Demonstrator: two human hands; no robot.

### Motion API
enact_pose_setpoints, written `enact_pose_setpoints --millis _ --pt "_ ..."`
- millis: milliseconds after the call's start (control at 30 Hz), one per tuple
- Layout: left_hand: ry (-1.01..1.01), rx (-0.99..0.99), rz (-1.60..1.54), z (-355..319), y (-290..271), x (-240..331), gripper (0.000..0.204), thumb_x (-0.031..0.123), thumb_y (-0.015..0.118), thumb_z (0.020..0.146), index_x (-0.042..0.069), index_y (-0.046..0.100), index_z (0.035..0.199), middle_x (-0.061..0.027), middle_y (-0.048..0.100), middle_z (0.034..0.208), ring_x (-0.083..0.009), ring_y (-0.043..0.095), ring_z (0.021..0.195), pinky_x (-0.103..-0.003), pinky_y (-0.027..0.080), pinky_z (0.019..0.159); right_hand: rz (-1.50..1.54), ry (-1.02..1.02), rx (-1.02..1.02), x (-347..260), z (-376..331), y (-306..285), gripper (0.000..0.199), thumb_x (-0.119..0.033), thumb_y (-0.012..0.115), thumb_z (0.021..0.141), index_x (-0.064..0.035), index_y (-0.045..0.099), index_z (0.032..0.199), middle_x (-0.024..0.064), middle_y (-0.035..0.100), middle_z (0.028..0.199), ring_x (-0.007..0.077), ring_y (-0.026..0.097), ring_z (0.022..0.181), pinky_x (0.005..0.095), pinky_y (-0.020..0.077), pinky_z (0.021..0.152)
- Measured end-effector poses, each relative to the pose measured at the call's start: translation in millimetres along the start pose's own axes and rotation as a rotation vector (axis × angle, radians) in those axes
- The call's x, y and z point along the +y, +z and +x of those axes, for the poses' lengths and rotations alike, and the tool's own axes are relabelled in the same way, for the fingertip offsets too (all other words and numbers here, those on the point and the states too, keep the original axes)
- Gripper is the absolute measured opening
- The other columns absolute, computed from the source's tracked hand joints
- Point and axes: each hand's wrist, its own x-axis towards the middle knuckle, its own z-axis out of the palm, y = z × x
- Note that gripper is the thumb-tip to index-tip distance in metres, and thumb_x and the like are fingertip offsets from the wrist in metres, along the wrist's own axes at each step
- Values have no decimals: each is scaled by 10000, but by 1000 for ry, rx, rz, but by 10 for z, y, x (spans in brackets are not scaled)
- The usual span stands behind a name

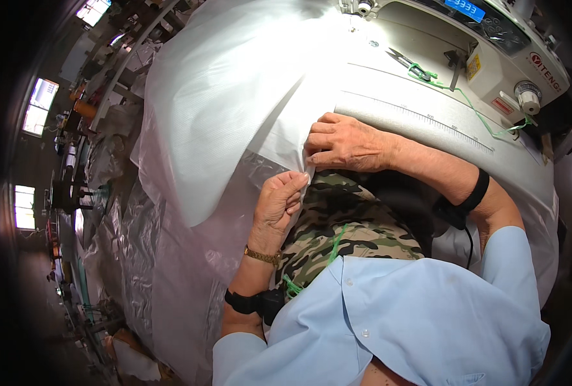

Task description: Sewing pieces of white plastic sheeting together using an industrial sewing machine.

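Note:
White sheet fabric (pixel 215 109) spreads over the left of the sewing table, and its edge runs down toward my lap. My left hand (pixel 278 199) pinches that edge between thumb and fingers. Just above it, my right hand (pixel 347 143) is closed over the same edge with its fingers curled, next to the front of the table. Both hands sit close together. A sewing machine (pixel 505 71) stands beyond them, its needle area (pixel 363 9) brightly lit at the top. Part of the fabric there is washed out by glare.
Thread snips (pixel 409 66) with green cord lie on the machine bed, right of the needle. A printed ruler (pixel 427 116) runs along the table's front. Crumpled clear plastic sheeting (pixel 131 257) hangs at the left. My camouflage-covered lap (pixel 350 212) is below my hands.

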Motion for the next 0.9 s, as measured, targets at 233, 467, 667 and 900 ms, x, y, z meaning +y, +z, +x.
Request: enact_pose_setpoints --millis 233,467,667,900 --pt "820 273 1164 -196 300 74 233 106 727 844 4 611 1018 -6 543 649 -152 500 539 -287 400 513 -39 34 -101 -45 66 43 90 -192 598 838 -116 614 885 25 514 892 184 520 930 350 427 855" --pt "1095 375 1331 -158 277 -56 410 2 680 817 16 593 1218 -149 645 832 -305 640 731 -371 495 668 -36 104 -62 -89 178 21 150 -246 574 917 -110 599 860 14 519 849 170 532 880 324 430 805" --pt "1088 319 1464 -311 384 193 323 -29 639 847 2 625 1169 -133 571 775 -296 597 686 -382 463 628 155 194 40 200 160 -177 136 -223 648 890 -88 631 887 31 584 832 206 579 868 357 465 805" --pt "1058 148 1654 -181 368 356 281 22 656 862 -10 655 1141 -67 524 704 -207 538 608 -333 434 574 121 201 7 267 185 -201 155 -269 680 866 -117 659 853 9 607 801 191 580 849 350 443 779"
